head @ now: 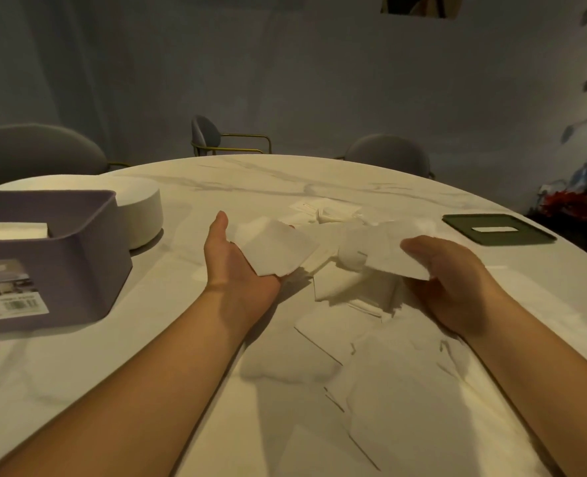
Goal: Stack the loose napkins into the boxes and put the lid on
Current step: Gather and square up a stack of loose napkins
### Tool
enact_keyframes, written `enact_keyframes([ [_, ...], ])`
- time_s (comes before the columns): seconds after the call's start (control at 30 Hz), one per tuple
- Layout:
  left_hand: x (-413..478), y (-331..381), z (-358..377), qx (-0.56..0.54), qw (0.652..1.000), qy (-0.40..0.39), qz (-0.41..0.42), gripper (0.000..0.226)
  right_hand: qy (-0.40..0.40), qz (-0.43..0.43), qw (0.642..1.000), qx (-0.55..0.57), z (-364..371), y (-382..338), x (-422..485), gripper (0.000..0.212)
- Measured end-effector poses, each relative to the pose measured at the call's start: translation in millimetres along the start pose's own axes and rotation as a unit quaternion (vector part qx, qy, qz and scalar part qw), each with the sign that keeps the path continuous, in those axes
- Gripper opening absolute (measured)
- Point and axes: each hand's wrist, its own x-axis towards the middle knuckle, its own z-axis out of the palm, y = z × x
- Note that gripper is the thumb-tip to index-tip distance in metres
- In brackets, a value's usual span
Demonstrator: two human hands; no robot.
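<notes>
My left hand (231,259) lies palm up above the table, and a folded white napkin (274,247) rests across its fingers. My right hand (447,277) holds another white napkin (388,249), thumb on top and fingers curled beneath. Several loose napkins (371,366) lie scattered on the marble table (113,356) between and below my forearms. A purple box (75,256) stands at the left with white napkins (11,230) inside. The dark green lid (498,228), with a slot in its middle, lies flat at the far right.
A round white container (140,215) stands just behind the purple box. More folded napkins (330,211) lie further back at the middle of the table. Grey chairs (388,154) ring the far edge, and a plant (567,201) sits at the right.
</notes>
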Motion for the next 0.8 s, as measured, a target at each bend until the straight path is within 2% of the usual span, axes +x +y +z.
enact_keyframes([
  [0.1,-2,0,1,0.007,1.0,0.004,0.0,0.049,0.041,0.092,0.992,0.081,1,-6,-2,0.014],
  [0.2,-6,-1,5,0.013,1.0,0.006,0.003,0.048,0.102,0.107,0.984,0.099,-1,-14,0,0.016],
  [0.27,-11,-6,10,0.029,1.0,-0.007,-0.005,0.049,0.131,0.049,0.989,0.057,-2,-17,2,0.003],
  [0.33,-17,-15,16,0.053,0.998,-0.022,-0.023,0.05,0.138,-0.084,0.986,-0.036,1,-14,0,0.009],
  [0.37,-21,-20,19,0.066,0.997,-0.03,-0.035,0.051,0.129,-0.19,0.967,-0.106,3,-11,-2,0.012],
  [0.4,-24,-25,21,0.079,0.995,-0.041,-0.047,0.053,0.099,-0.298,0.933,-0.173,6,-7,-5,0.014],
  [0.43,-28,-29,24,0.09,0.993,-0.055,-0.058,0.055,0.045,-0.384,0.894,-0.226,8,-1,-5,0.017],
  [0.47,-31,-34,27,0.1,0.99,-0.07,-0.066,0.058,-0.017,-0.43,0.863,-0.264,10,4,-5,0.022],
  [0.53,-36,-39,29,0.105,0.988,-0.087,-0.077,0.06,-0.116,-0.456,0.822,-0.32,14,12,-6,0.037],
  [0.6,-37,-40,31,0.097,0.988,-0.093,-0.082,0.053,-0.143,-0.451,0.801,-0.368,16,12,-6,0.05],
  [0.67,-34,-38,30,0.108,0.988,-0.08,-0.079,0.043,-0.155,-0.431,0.8,-0.387,15,9,-8,0.058],
  [0.8,-31,-41,27,0.14,0.982,-0.082,-0.097,0.038,-0.193,-0.405,0.794,-0.41,14,4,-14,0.056],
])
